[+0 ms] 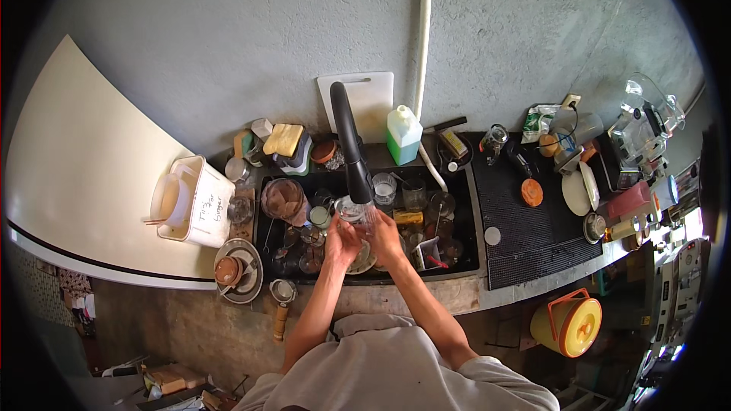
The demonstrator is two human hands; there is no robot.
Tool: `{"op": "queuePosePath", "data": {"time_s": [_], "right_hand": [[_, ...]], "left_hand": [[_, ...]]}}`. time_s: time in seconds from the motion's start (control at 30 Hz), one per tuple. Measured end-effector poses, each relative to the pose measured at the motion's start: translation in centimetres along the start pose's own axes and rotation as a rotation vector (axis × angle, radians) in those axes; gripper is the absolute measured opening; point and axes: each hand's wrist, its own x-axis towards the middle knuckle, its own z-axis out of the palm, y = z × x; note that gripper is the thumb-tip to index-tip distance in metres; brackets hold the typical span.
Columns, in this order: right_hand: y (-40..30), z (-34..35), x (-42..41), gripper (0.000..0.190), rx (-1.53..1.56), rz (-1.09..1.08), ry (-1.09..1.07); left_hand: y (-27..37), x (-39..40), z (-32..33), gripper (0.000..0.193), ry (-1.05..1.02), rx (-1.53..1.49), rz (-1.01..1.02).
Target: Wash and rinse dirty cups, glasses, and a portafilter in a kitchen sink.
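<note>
Water runs from the black faucet [358, 174] over a clear glass [349, 209] above the crowded black sink [478, 234]. My left hand [342, 244] grips the glass from its near left side. At its right side, my right hand [386, 241] curls its fingers against it in the stream; water blurs the contact. Below and around my hands lie several glasses and dishes, among them a ribbed glass [384, 187], a dark tumbler [414, 194] and a yellow sponge [408, 218]. A stack of brownish bowls [284, 200] fills the sink's far left corner.
Behind the sink stand a jug of green liquid [404, 136] and a white cutting board [374, 103]. Left are a white plastic bin [191, 205], stacked plates [257, 274] and a portafilter [282, 297]. A black drainage mat [514, 240] lies right, with a yellow bucket [562, 325] below.
</note>
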Motion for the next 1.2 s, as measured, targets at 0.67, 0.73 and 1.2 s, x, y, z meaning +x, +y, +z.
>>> {"op": "queuePosePath", "data": {"time_s": [0.67,0.73,1.2], "right_hand": [[-2.0,-2.6,-2.9,0.046,0.028,0.069,-0.053],[-3.1,-1.0,-3.4,0.049,0.098,0.118,-0.059],[-1.5,-1.8,1.6,0.037,0.381,0.317,-0.294]], "left_hand": [[-3.1,-2.0,3.2,0.034,0.329,0.638,0.510],[-3.2,-3.2,4.3,0.035,0.287,0.781,0.732],[-3.1,-8.5,7.5,0.117,-0.142,1.979,1.514]]}}
